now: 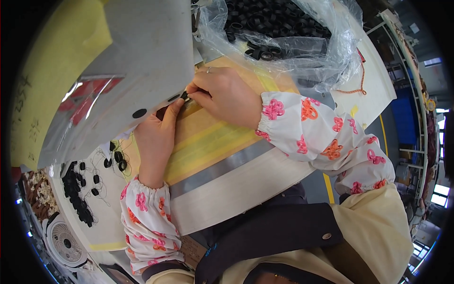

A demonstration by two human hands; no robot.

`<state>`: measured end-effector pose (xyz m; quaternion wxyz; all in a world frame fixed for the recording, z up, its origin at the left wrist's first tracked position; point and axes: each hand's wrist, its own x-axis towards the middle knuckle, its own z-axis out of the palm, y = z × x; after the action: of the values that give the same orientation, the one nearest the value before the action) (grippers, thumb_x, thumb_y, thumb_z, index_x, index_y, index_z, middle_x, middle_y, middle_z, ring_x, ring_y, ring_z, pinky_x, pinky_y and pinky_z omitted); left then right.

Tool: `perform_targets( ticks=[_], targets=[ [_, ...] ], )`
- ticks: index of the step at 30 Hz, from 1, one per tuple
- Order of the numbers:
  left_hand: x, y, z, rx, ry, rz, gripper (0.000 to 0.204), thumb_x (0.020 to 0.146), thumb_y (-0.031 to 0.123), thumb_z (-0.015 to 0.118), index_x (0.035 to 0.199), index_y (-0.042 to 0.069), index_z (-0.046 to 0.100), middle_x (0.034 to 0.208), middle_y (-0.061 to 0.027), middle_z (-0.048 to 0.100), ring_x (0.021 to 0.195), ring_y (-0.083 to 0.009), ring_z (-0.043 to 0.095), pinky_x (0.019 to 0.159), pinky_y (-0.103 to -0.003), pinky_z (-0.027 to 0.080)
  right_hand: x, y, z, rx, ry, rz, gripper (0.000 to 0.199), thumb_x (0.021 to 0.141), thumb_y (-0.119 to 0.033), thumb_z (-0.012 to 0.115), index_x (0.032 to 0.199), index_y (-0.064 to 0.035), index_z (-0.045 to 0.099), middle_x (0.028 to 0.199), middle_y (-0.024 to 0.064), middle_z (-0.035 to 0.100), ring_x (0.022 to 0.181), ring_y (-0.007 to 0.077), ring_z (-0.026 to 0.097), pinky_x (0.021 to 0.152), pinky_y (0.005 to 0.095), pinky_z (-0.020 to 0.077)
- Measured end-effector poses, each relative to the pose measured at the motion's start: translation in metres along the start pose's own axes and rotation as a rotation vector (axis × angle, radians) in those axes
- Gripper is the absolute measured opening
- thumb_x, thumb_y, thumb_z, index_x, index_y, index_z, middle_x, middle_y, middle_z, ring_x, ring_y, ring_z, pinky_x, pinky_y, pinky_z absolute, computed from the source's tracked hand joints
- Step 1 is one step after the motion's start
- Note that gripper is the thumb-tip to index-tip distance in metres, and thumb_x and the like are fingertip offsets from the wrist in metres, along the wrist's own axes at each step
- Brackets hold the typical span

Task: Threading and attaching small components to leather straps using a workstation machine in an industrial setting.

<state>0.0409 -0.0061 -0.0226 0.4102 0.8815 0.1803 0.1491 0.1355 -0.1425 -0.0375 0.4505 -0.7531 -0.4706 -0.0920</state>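
Observation:
My right hand (229, 97) reaches in beside the edge of a large grey machine housing (151, 52), thumb and fingers pinched on a small black piece (184, 96). From the left, my left hand (158, 142) comes up to the same spot, its thumb and fingers pressed together at that piece. Its exact shape is mostly covered by the fingers and the housing. Under both hands lies a tan work surface (208, 135) striped with yellow tape.
A clear plastic bag (343, 52) of black loops (279, 19) stands at the far right. Small black loops with loose threads (78, 194) lie on the left of the table. A white fan (66, 241) is at the lower left. An orange cord (364, 78) lies near the right edge.

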Motion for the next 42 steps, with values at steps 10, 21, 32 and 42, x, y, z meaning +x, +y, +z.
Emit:
perform_targets(
  ticks=[10, 21, 32, 42],
  targets=[
    [0.003, -0.014, -0.001, 0.154, -0.011, 0.192, 0.027, 0.082, 0.027, 0.059, 0.088, 0.001, 0.065, 0.07, -0.0112, 0.064, 0.061, -0.0138, 0.058, 0.06, -0.026, 0.043, 0.006, -0.002, -0.009, 0.011, -0.101, 0.073, 0.012, 0.07, -0.006, 0.062, 0.074, 0.0021, 0.054, 0.065, 0.0136, 0.058, 0.059, 0.0307, 0.055, 0.054, 0.0349, 0.0433],
    [0.001, -0.012, -0.005, 0.146, -0.078, 0.162, 0.019, 0.081, 0.022, 0.057, 0.09, 0.005, 0.064, 0.082, -0.0124, 0.062, 0.072, -0.0279, 0.058, 0.066, -0.033, 0.044, 0.015, -0.004, -0.014, -0.071, -0.209, 0.087, 0.015, 0.07, -0.014, 0.062, 0.069, 0.0, 0.056, 0.065, 0.0148, 0.059, 0.065, 0.0316, 0.058, 0.06, 0.0376, 0.0468],
    [0.001, -0.017, -0.004, 0.121, -0.036, 0.203, 0.032, 0.081, 0.032, 0.059, 0.086, 0.001, 0.064, 0.069, -0.0109, 0.062, 0.06, -0.0135, 0.056, 0.059, -0.027, 0.043, 0.015, 0.0, -0.014, -0.012, -0.207, 0.143, 0.017, 0.068, -0.014, 0.063, 0.072, 0.0013, 0.059, 0.063, 0.0143, 0.06, 0.056, 0.0293, 0.057, 0.054, 0.0337, 0.0454],
    [0.008, 0.001, -0.001, 0.052, -0.057, 0.044, 0.031, 0.078, 0.029, 0.062, 0.081, -0.002, 0.063, 0.063, -0.008, 0.061, 0.056, -0.0108, 0.053, 0.056, -0.027, 0.042, 0.02, 0.005, -0.023, -0.008, -0.223, 0.201, 0.017, 0.065, -0.014, 0.065, 0.065, 0.0013, 0.058, 0.06, 0.0143, 0.058, 0.053, 0.0277, 0.057, 0.05, 0.0322, 0.0441]
  ],
)
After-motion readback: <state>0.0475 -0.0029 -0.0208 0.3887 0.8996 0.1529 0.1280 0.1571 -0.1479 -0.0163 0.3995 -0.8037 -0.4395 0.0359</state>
